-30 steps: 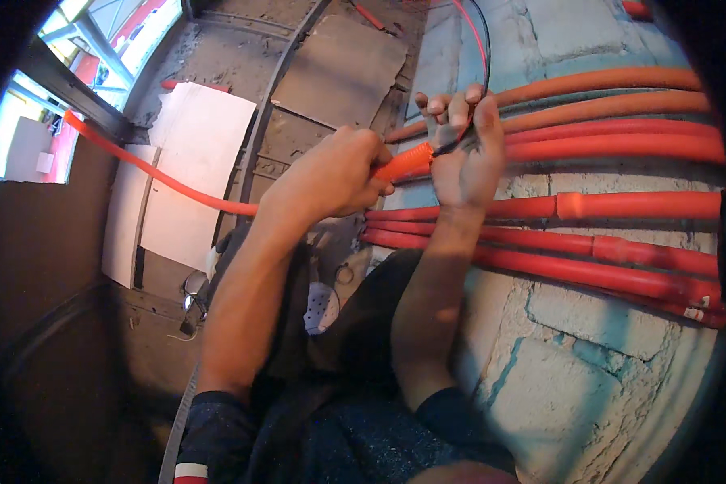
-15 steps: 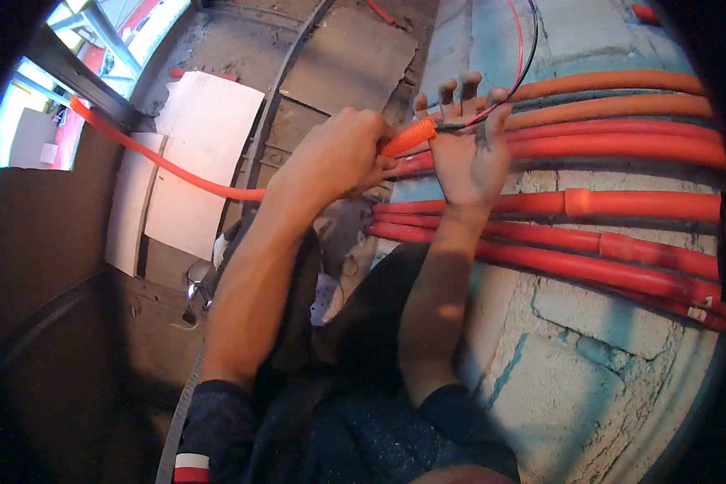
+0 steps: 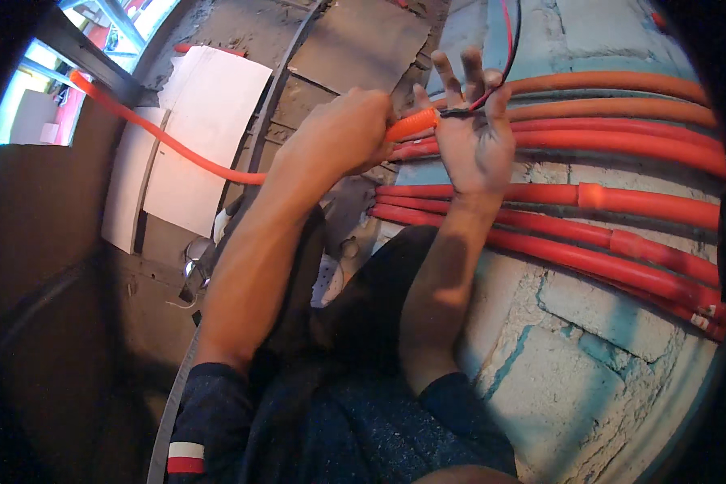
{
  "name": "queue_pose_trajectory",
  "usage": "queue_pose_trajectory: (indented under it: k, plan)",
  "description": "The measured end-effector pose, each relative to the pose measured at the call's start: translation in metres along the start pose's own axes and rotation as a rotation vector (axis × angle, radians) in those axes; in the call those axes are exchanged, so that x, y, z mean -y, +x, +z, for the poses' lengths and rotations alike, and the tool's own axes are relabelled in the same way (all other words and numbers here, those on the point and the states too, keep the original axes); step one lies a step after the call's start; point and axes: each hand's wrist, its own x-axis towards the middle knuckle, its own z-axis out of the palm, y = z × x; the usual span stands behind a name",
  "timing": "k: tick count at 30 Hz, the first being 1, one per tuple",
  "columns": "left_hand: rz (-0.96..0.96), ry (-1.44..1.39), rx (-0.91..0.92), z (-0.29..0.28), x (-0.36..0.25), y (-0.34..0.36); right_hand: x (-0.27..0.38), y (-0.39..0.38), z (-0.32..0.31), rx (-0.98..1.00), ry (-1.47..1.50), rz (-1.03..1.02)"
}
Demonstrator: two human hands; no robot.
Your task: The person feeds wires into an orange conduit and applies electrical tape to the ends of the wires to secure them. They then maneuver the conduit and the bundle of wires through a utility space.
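My left hand (image 3: 339,133) is closed around an orange corrugated conduit (image 3: 414,125), whose cut end sticks out past the fingers toward the right. Out of that end come thin red and black wires (image 3: 512,40), which cross my right hand (image 3: 477,157) and rise to the upper edge. The right palm is turned up. Its thumb and forefinger close on the wires while the other fingers stay spread and slightly curled. A longer stretch of orange conduit (image 3: 169,161) runs from the window to behind my left forearm, where its course is hidden.
Several red and orange pipes (image 3: 653,206) run along the rough pale block wall (image 3: 565,379) to the right. Pale boards (image 3: 210,137) and a brown sheet (image 3: 359,44) lie beyond my arms. At the upper left is a bright window opening (image 3: 36,105). A shiny metal piece (image 3: 194,254) sits left of my forearm.
Both hands, with the conduit end and wires, sit slightly farther right in view. The conduit end is a little nearer the right fingers, and the wires have shifted left at the top.
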Motion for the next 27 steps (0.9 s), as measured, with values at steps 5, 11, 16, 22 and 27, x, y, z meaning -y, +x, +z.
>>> queue_pose_trajectory:
  k: [5, 11, 16, 22, 27]
  plan:
    - [-0.039, 0.011, 0.084, -0.004, -0.004, 0.000, 0.000, 0.000, 0.009, 0.043, -0.173, 0.045]
    - [0.031, 0.012, -0.049, -0.002, -0.002, 0.000, 0.004, 0.003, 0.014, 0.071, -0.256, -0.084]
    - [0.025, 0.067, 0.007, -0.008, -0.008, 0.000, 0.009, -0.001, 0.012, 0.070, -0.271, 0.019]
    - [0.049, -0.076, 0.000, -0.011, -0.001, 0.005, 0.022, -0.017, -0.013, -0.099, -0.528, 0.006]
    - [0.031, -0.047, -0.025, -0.012, 0.007, 0.003, 0.018, -0.009, -0.011, -0.368, -0.482, -0.182]
